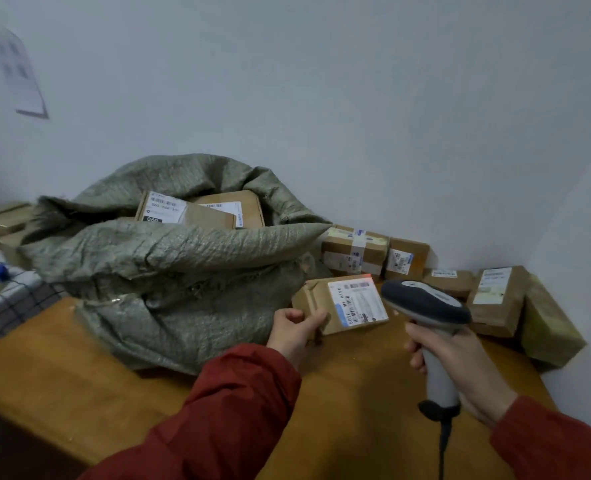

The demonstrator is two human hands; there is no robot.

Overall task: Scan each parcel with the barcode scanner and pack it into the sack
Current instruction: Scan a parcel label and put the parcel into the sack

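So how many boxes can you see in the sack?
2 show: the left box with the 060 label, the right box behind it. The sack may hide more.

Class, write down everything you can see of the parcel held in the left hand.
The parcel is a small, closed brown cardboard box, tilted with its labelled face toward the camera. A white shipping label with barcodes and a blue strip covers most of that face; a reddish glow lies on the label's far edge. The left hand grips its near left end. It sits just right of the grey-green sack; whether it rests on the table is unclear.
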